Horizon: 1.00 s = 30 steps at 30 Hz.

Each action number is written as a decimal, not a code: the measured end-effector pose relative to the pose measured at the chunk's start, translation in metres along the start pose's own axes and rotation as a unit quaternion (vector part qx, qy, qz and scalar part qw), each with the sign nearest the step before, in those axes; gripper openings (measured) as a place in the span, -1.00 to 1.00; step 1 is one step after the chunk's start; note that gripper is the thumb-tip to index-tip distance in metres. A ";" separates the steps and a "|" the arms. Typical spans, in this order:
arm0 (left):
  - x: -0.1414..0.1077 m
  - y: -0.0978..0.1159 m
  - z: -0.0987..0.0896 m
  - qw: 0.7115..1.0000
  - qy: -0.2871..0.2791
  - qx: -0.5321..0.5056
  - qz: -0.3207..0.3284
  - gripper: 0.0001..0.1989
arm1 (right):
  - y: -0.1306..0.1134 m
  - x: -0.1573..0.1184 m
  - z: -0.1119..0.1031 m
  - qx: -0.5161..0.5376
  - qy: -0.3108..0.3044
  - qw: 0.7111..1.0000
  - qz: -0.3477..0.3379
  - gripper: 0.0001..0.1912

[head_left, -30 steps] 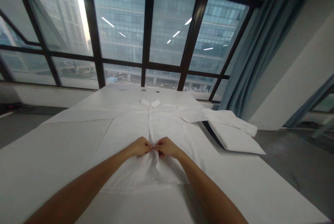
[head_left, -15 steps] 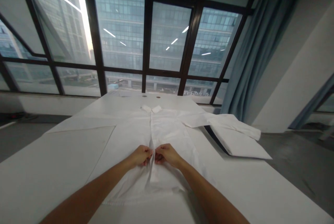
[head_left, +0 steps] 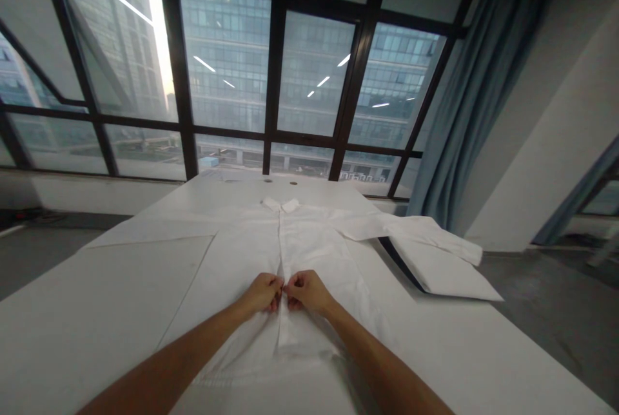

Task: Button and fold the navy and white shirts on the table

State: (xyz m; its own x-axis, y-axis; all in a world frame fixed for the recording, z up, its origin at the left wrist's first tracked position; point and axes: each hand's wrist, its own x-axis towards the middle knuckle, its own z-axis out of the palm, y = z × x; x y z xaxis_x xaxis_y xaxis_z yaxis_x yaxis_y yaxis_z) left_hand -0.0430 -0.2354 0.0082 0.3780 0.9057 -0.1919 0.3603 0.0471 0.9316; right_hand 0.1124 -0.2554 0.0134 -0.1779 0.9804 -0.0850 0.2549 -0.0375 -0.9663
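Our left hand (head_left: 264, 291) and right hand (head_left: 309, 290) pinch the front placket of the white shirt (head_left: 319, 247), fingertips nearly meeting, apparently to align its edges. The shirt lies spread face up on the worktop (head_left: 130, 286), presumably for access.

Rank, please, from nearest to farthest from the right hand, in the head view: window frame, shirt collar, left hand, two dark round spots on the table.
1. Left hand: just left.
2. Shirt collar: ahead, slightly left.
3. Dark round spots: table's far end; too close to rank between themselves.
4. Window frame: beyond the table.
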 end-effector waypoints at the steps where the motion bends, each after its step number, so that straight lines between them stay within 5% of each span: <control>1: 0.000 0.000 0.000 1.000 -0.001 0.004 0.000 -0.47 | 0.000 0.000 0.001 -0.027 0.011 1.000 -0.011 -0.81; 6: 0.000 0.002 0.000 1.000 0.010 0.016 -0.011 -0.49 | -0.002 -0.001 0.001 -0.106 0.030 0.993 -0.033 -0.86; 20: -0.003 0.006 -0.001 0.985 0.040 0.149 0.073 -0.72 | -0.017 -0.004 -0.002 -0.051 0.005 0.996 0.069 -0.70; 26: -0.015 0.013 -0.006 0.913 0.132 0.346 0.172 -0.77 | -0.010 -0.001 -0.011 -0.095 -0.033 0.993 0.069 -0.72; 30: -0.024 0.006 -0.004 0.853 0.032 0.429 0.295 -0.57 | -0.001 0.011 -0.041 -0.230 0.052 0.972 0.005 -0.76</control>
State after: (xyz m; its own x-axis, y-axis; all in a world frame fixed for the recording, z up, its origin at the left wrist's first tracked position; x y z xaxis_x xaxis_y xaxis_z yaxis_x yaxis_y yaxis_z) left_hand -0.0534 -0.2550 0.0201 0.6722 0.6874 0.2749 0.6254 -0.7260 0.2860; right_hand 0.1495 -0.2369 0.0230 -0.0826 0.9955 -0.0464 0.6585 0.0196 -0.7523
